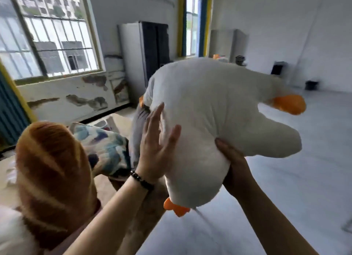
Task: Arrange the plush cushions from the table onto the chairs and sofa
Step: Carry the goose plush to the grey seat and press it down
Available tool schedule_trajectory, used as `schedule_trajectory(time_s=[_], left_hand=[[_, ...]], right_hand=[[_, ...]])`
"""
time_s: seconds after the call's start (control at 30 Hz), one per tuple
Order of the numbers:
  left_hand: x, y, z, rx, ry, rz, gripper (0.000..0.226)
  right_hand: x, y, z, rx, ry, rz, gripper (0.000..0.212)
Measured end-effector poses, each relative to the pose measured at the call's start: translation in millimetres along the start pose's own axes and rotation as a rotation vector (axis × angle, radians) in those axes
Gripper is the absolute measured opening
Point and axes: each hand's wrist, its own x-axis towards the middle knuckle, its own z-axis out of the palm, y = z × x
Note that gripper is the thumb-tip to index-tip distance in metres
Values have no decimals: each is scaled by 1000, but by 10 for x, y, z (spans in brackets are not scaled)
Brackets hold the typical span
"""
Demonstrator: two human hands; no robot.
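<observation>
The goose cushion (215, 111), a large white plush with orange feet and beak, is held up in the air in front of the camera, clear of the counter (106, 188) and above the pale floor (285, 197). It is supported from beneath by the right hand (232, 171), whose fingers are closed into the soft underside, though most of them are hidden behind the plush, so the depth of that hold cannot be judged for certain. The left hand (158, 142) is laid flat against the near flank with its fingers (155, 119) spread and straight, pressing rather than gripping. Most of the weight is thus carried by one pinch of loose fabric, and the long neck and head are left overhanging to the right, unsupported. If the body is swung toward a seat, it could be pulled out of the right hand by that overhang and dropped onto the floor. The open left palm would offer little to stop such a slide. On the counter, a brown bread-shaped cushion (53, 174) and a blue patterned cushion (106, 148) lie just beside the left forearm; these could be knocked off if the elbow is drawn back carelessly. No chair or sofa is seen here, so the carry may be made partly blind behind the bulky plush.
</observation>
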Motion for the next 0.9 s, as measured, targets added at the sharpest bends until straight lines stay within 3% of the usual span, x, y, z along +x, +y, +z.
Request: schedule_trajectory(time_s=[0.23, 0.37, 0.63, 0.8, 0.9], left_hand=[[-68, 306, 1852, -303, -364, -240, 115], [-186, 424, 3020, -465, -625, -345, 105], [-358, 478, 5033, -540, -543, -375, 46], [-159, 202, 6001, -526, -498, -462, 42], [-15, -88, 6569, -516, -484, -518, 39]], right_hand=[[-518, -538, -1480, -40, 303, -175, 54], [-607, -772, -2387, -154, 467, -201, 67], [-135, -1391, -3792, -223, 633, -157, 57], [422, -1781, -4441, -173, 649, -156, 45], [926, -1883, -4903, -159, 694, -151, 52]])
